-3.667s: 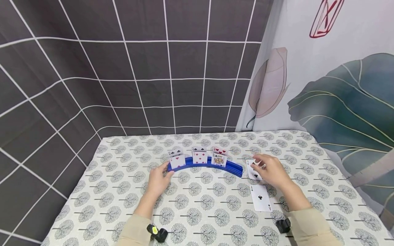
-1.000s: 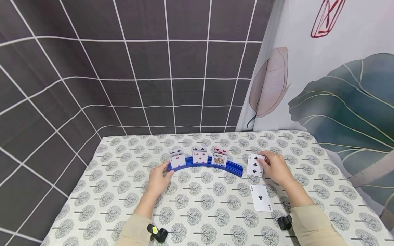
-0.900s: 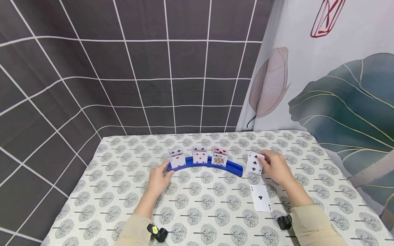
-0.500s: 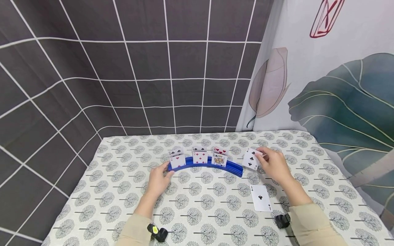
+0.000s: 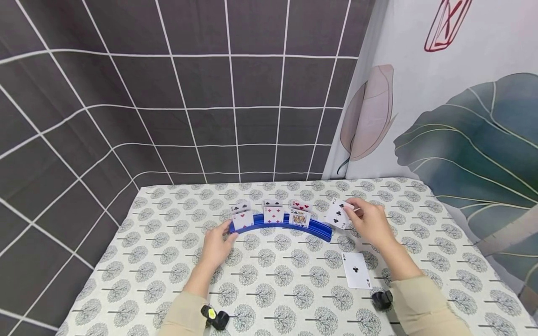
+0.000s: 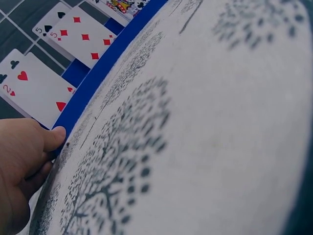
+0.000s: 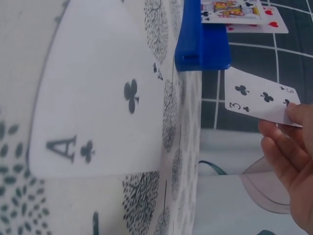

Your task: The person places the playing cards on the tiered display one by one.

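Observation:
A curved blue card holder (image 5: 320, 230) stands on the patterned cloth, with playing cards upright in two rows. Its front row shows the two of hearts (image 6: 41, 90), the five of diamonds (image 6: 80, 36) and a king of clubs (image 5: 299, 218). At the holder's left end, my left hand (image 5: 216, 248) grips it with the thumb in front. My right hand (image 5: 370, 223) pinches the three of clubs (image 7: 254, 95) by one edge, thumb on its face. The card is raised and tilted just beyond the holder's right end, whose slots hold nothing there.
An ace of clubs (image 5: 356, 275) lies face up on the cloth, nearer than the right hand. The table's tree-print cloth (image 5: 269, 280) reaches back to a dark gridded curtain (image 5: 256, 126). A white printed curtain (image 5: 378, 163) hangs at the right.
My right hand has picked the three of clubs up off the cloth and carried it left, toward the holder's right end. My left hand has kept its hold.

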Motion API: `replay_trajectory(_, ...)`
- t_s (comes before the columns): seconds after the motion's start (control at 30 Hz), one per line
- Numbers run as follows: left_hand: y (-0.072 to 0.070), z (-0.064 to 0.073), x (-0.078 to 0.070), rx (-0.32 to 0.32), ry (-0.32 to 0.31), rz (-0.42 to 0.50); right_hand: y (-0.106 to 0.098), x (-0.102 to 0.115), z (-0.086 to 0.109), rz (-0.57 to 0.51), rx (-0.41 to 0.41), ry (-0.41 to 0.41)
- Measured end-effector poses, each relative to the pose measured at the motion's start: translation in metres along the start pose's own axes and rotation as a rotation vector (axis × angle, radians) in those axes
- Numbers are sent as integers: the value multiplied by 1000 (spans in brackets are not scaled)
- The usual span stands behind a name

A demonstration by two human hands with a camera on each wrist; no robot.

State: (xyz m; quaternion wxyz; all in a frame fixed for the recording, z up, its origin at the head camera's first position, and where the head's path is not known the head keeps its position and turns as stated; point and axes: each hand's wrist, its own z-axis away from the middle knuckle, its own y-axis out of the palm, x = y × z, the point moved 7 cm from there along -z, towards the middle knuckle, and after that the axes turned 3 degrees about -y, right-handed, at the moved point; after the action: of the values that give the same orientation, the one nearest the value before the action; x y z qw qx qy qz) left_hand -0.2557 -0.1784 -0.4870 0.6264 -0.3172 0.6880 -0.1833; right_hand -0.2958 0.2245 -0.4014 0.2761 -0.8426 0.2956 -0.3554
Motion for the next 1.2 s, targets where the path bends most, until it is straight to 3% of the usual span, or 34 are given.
replay_trajectory(0.63, -1, 1, -1, 15, -32, 3, 4, 20, -10, -46, -27, -29)
replay_trajectory(1.2, -2, 1, -1, 15, -29, 10, 18, 21, -8, -22, 32, -22)
